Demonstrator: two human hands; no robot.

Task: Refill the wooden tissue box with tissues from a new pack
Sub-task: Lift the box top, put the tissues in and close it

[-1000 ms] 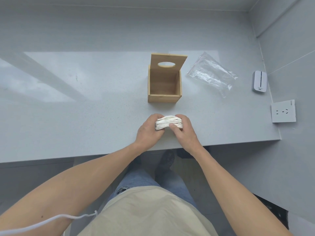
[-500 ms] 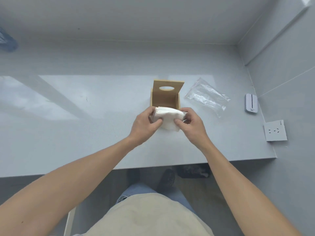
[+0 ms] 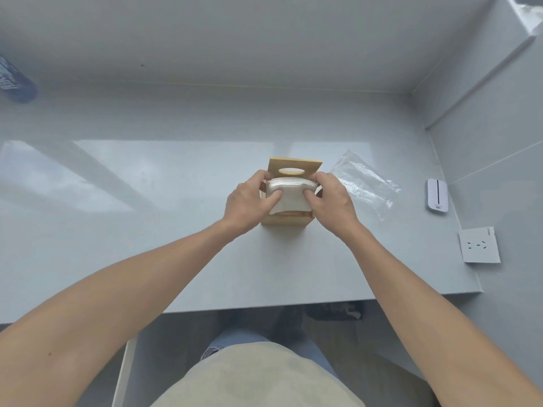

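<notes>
The wooden tissue box [image 3: 286,221] stands in the middle of the grey counter, its lid [image 3: 295,169] with an oval slot tipped up behind it. A white stack of tissues [image 3: 291,194] sits squeezed over the box's open top. My left hand [image 3: 249,201] grips the stack's left side and my right hand [image 3: 332,201] grips its right side, thumbs pressing on the front face. The hands and the stack hide the inside of the box.
An empty clear plastic wrapper [image 3: 364,183] lies just right of the box. Further right are a small white device [image 3: 437,195] and a white socket plate [image 3: 479,245]. The counter edge [image 3: 323,299] runs in front; walls close the back and right.
Both hands have carried the tissue stack from the near part of the counter forward to the open top of the box. The camera view has tilted up.
</notes>
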